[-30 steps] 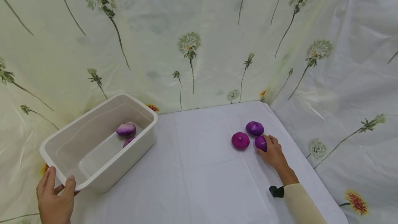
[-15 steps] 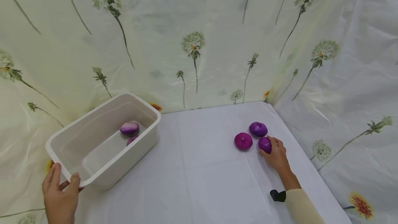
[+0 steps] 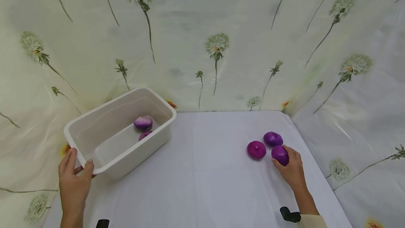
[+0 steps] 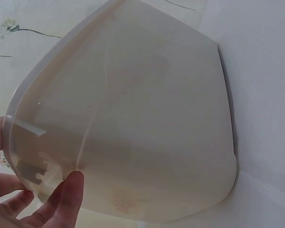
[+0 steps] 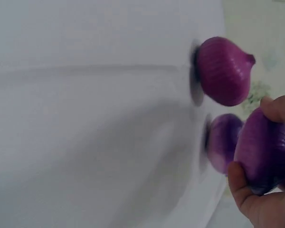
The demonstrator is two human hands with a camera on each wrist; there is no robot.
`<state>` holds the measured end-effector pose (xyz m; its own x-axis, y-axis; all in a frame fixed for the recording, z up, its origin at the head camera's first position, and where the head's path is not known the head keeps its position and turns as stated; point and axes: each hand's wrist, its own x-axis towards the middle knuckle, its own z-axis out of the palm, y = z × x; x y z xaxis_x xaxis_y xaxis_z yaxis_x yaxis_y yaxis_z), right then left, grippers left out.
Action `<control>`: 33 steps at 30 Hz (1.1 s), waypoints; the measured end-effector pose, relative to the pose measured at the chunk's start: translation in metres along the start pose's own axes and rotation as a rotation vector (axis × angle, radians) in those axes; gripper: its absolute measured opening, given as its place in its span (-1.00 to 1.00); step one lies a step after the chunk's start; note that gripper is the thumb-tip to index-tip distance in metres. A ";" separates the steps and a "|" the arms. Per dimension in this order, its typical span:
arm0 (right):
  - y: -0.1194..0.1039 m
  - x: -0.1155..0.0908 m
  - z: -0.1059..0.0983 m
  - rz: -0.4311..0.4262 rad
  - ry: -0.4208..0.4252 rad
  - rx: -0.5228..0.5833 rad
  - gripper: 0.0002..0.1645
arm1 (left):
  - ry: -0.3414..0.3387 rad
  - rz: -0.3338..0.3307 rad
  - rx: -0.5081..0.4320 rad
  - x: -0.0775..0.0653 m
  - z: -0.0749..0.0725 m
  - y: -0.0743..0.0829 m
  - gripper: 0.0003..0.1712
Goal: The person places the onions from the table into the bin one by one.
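A purple onion (image 3: 280, 155) is gripped between the thumb and fingers of my right hand (image 3: 292, 170); the right wrist view shows this onion (image 5: 261, 152) apart from the others. Beside it on the table lie a magenta onion (image 3: 256, 150) and a darker purple onion (image 3: 273, 139). My left hand (image 3: 74, 178) grips the near left corner of a whitish plastic bin (image 3: 139, 152), fingers over the rim and thumb toward the front. In the left wrist view fingers (image 4: 69, 199) press the bin's wall (image 4: 156, 109). Inside the bin are an onion (image 3: 143, 123) and another (image 3: 145, 135), partly hidden by the wall.
A white cloth (image 3: 209, 185) covers the table. Behind it and at both sides hangs a sheet (image 3: 177, 27) printed with dandelions, meeting the table's back edge. Black wrist mounts (image 3: 290, 215) show by the forearms.
The head view has turned, so everything sits farther right. My right hand has drawn its onion slightly away from the other two. The left hand keeps its hold on the bin.
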<state>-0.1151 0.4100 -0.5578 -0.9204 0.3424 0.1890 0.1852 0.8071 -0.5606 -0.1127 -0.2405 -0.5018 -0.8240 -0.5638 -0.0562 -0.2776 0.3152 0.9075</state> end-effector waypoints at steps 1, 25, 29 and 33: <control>-0.005 0.000 -0.001 -0.008 -0.004 0.007 -0.07 | -0.002 0.010 0.000 0.001 0.001 0.002 -0.22; -0.268 0.044 0.051 -0.576 -0.221 0.252 -0.10 | -0.045 0.071 -0.083 0.010 -0.006 -0.001 -0.21; -0.318 0.045 0.063 -0.655 -0.282 0.276 -0.11 | -0.053 0.068 -0.099 0.010 -0.004 -0.001 -0.21; -0.358 0.044 0.076 -0.726 -0.334 0.289 -0.14 | -0.062 0.056 -0.109 0.010 -0.002 -0.001 -0.21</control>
<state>-0.2478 0.0993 -0.4101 -0.8388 -0.4097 0.3586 -0.5440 0.6015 -0.5850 -0.1198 -0.2479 -0.5025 -0.8667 -0.4981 -0.0269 -0.1779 0.2583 0.9495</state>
